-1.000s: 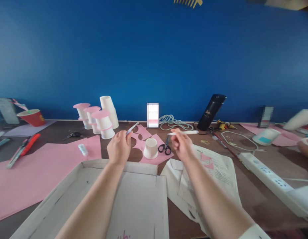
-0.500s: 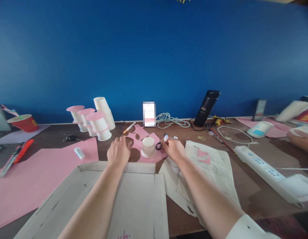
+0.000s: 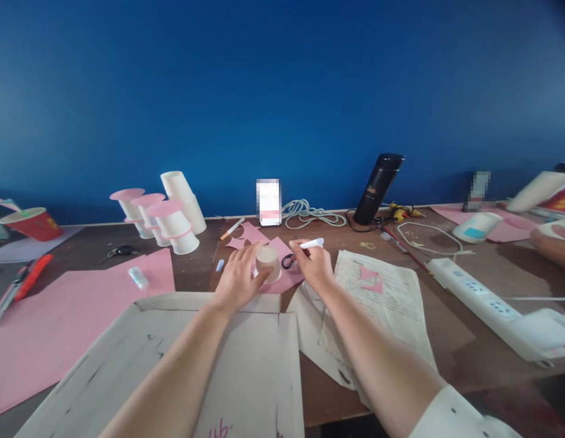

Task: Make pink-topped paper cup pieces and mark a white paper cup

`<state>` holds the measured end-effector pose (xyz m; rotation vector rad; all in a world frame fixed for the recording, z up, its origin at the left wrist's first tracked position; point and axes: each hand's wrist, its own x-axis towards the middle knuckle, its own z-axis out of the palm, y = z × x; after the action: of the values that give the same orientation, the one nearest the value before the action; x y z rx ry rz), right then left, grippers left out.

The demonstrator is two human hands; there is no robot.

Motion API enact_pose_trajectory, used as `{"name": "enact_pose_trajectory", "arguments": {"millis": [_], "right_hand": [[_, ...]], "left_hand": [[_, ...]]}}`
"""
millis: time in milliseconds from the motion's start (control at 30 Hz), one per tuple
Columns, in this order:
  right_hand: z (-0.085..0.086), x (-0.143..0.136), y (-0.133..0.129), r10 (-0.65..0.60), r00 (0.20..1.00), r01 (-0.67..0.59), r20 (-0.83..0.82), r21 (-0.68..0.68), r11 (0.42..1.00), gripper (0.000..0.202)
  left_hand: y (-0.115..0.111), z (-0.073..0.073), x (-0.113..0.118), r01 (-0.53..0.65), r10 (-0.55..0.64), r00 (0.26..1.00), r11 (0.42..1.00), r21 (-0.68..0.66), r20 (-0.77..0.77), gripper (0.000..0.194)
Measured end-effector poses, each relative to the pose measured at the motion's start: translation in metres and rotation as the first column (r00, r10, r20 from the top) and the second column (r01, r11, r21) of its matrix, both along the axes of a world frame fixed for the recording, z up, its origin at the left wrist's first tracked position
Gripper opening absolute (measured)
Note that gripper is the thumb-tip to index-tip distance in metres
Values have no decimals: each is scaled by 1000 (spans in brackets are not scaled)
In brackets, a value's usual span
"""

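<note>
From my remote feed I record a blue wall point(image 3: 282, 109) behind a brown table point(image 3: 474, 286). An open carton point(image 3: 255, 359) fills the near side, under the left forearm. Pink sheets point(image 3: 81, 328) lie left of it; a printed sheet point(image 3: 396, 316) lies by the right forearm, with a white power strip point(image 3: 481, 304) farther right. A black flask point(image 3: 378, 191) leans against the wall, well apart from the work. Far left of the hands I count 3 pink-topped cup stacks point(image 3: 173, 225). The left hand point(image 3: 239, 280) is curved around an upturned white cup point(image 3: 267, 258), thumb across its near side; the cup stands on cut pink paper point(image 3: 287, 281) between the 2 hands. The right hand point(image 3: 314, 264) pinches a white marker point(image 3: 312, 243). I note 1 obstruction: scissors point(image 3: 284, 263) lie just right of the cup, mostly hidden by the right hand. Left of the left hand lies a small pale-blue cap point(image 3: 220, 266).
</note>
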<state>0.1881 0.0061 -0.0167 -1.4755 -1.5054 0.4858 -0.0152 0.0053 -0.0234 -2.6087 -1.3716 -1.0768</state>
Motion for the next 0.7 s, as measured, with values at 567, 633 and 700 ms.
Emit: {"name": "enact_pose_trajectory", "arguments": {"millis": [567, 633, 700], "right_hand": [[0, -7, -4, 140, 986, -122, 88, -179, 976, 37], [-1, -8, -5, 133, 976, -102, 172, -180, 978, 35], [-2, -8, -5, 127, 956, -80, 263, -185, 980, 35]], "left_hand": [[1, 1, 7, -6, 6, 1000, 1000, -14, 28, 38], [1, 1, 6, -6, 7, 1000, 1000, -8, 29, 38], [1, 1, 6, -3, 3, 999, 1000, 1, 33, 38]]}}
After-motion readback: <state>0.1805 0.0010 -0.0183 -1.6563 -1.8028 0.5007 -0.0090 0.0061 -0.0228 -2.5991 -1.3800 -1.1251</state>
